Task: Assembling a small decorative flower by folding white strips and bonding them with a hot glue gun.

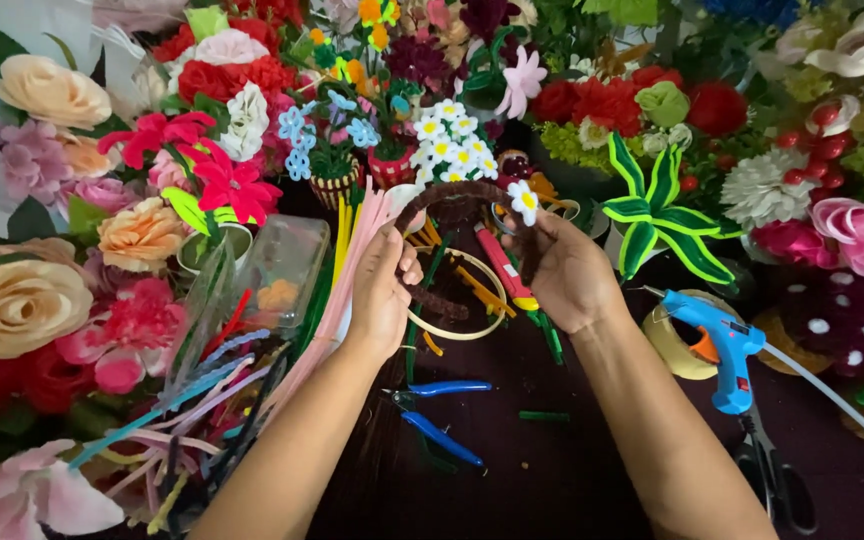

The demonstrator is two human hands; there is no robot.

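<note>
Both my hands hold a brown fuzzy pipe-cleaner arch (452, 193) above the dark table. My left hand (382, 290) pinches its left end, fingers closed around it. My right hand (564, 270) grips the right end, where a small white pipe-cleaner daisy (523, 201) with a yellow centre sits. Below the hands lie a pale ring hoop (472, 325), a red-handled tool (500, 268) and several loose coloured pipe cleaners.
Blue-handled pliers (442, 412) lie between my forearms. A blue glue gun (720, 345) rests on a tape roll (674, 350) at the right, black scissors (774, 480) below it. Artificial flowers ring the table; a clear plastic box (282, 265) and pipe-cleaner bundles (192, 410) sit left.
</note>
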